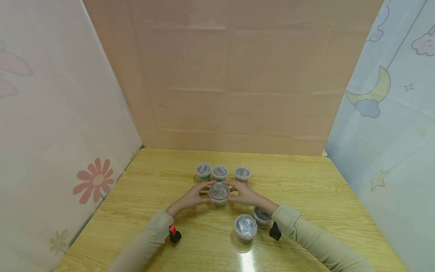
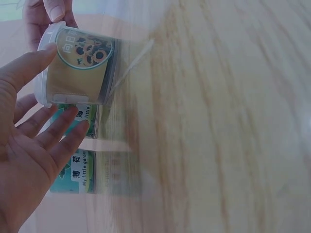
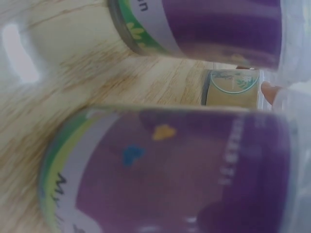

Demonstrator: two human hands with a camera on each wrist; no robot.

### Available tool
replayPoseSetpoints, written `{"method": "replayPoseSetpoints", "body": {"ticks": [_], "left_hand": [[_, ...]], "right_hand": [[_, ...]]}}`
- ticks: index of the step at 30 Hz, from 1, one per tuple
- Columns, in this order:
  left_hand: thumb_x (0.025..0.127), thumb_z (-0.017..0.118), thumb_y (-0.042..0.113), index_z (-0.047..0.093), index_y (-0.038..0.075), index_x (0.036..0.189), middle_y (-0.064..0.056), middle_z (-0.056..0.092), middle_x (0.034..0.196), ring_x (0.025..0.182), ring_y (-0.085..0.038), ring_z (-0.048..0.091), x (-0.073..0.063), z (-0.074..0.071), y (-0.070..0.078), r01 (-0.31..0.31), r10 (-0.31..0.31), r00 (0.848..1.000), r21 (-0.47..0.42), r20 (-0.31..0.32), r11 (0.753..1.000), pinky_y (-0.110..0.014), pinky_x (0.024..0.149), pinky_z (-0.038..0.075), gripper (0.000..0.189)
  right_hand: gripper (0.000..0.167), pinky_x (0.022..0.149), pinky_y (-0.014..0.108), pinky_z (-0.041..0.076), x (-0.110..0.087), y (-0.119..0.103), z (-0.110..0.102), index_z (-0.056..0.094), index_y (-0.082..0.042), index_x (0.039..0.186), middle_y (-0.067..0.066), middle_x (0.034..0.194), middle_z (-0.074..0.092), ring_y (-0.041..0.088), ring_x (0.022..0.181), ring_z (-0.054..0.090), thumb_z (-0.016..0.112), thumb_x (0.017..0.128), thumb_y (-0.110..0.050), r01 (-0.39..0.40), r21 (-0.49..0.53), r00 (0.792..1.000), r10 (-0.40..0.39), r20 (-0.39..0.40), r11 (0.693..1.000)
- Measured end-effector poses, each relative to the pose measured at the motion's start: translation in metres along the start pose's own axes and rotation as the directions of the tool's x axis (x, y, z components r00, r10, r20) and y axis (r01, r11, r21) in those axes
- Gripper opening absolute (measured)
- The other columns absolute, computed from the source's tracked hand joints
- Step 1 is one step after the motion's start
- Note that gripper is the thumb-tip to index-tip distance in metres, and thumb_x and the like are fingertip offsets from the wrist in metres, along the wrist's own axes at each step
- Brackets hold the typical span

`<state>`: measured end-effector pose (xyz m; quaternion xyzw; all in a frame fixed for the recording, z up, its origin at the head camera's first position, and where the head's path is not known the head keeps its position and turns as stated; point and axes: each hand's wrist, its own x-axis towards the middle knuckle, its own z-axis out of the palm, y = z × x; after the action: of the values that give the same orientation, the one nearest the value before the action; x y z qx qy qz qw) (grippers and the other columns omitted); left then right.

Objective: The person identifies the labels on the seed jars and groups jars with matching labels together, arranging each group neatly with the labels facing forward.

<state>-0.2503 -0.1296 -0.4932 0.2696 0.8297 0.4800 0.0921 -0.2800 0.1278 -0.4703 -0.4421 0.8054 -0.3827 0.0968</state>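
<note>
A round clear plastic tub (image 1: 219,192) with a lid and a tan label with a sunflower picture is held between both hands near the middle of the table. My left hand (image 1: 197,195) grips its left side, thumb on the lid rim; in the left wrist view the lower fingers of the left hand (image 2: 34,141) are spread. From the opposite side my right hand (image 1: 245,193) grips the same tub. In the right wrist view only a fingertip shows by the tan tub (image 3: 232,90). Whether the tub's base touches the table is unclear.
Behind the hands stand three similar tubs: left (image 1: 203,172), middle (image 1: 220,173) and right (image 1: 242,174). Nearer, by the right forearm, are a front tub (image 1: 246,228) and a partly covered tub (image 1: 261,217), both purple-labelled. A thin pale strip (image 2: 133,64) lies beside the held tub.
</note>
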Motion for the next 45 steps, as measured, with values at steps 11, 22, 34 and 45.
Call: {"method": "replayPoseSetpoints", "body": {"ticks": [11, 22, 34, 45], "left_hand": [[0.082, 0.071, 0.024, 0.038, 0.013, 0.142, -0.010, 0.038, 0.142, 0.123, -0.034, 0.045, -0.001, 0.000, 0.002, 0.008, -0.008, 1.000, -0.003, -0.014, 1.000, -0.052, 0.096, 0.043, 0.070], [0.086, 0.067, 0.027, 0.040, 0.013, 0.141, -0.007, 0.040, 0.143, 0.124, -0.032, 0.045, -0.002, 0.001, 0.002, -0.023, 0.025, 0.998, 0.047, -0.053, 0.999, -0.054, 0.098, 0.040, 0.063], [0.088, 0.064, 0.029, 0.042, 0.016, 0.140, -0.002, 0.040, 0.143, 0.130, -0.024, 0.039, -0.004, 0.001, 0.006, -0.075, 0.084, 0.993, 0.100, -0.085, 0.992, -0.051, 0.102, 0.038, 0.058], [0.089, 0.063, 0.016, 0.040, 0.006, 0.140, -0.011, 0.040, 0.142, 0.130, -0.031, 0.038, -0.007, 0.001, 0.025, -0.086, 0.092, 0.992, 0.075, -0.084, 0.993, -0.056, 0.103, 0.033, 0.056]], "right_hand": [[0.059, 0.089, 0.047, 0.049, -0.004, -0.001, -0.002, 0.044, 0.004, 0.133, 0.022, 0.128, 0.050, 0.035, 0.107, 0.056, 0.069, 0.084, -0.017, 0.044, -0.001, 0.999, -0.044, -0.007, 0.999], [0.062, 0.087, 0.051, 0.048, -0.011, 0.003, -0.004, 0.040, 0.002, 0.137, 0.025, 0.135, 0.043, 0.042, 0.107, 0.056, 0.067, 0.086, -0.021, 0.023, 0.027, 1.000, -0.023, -0.011, 0.999], [0.062, 0.089, 0.053, 0.047, -0.018, 0.001, -0.008, 0.040, -0.003, 0.138, 0.024, 0.137, 0.041, 0.043, 0.108, 0.054, 0.069, 0.085, -0.020, -0.008, 0.061, 0.999, 0.010, -0.035, 0.998], [0.064, 0.088, 0.052, 0.048, -0.021, -0.001, -0.011, 0.039, 0.000, 0.138, 0.022, 0.135, 0.044, 0.041, 0.109, 0.055, 0.067, 0.087, -0.026, -0.020, 0.017, 0.999, 0.020, -0.029, 1.000]]}}
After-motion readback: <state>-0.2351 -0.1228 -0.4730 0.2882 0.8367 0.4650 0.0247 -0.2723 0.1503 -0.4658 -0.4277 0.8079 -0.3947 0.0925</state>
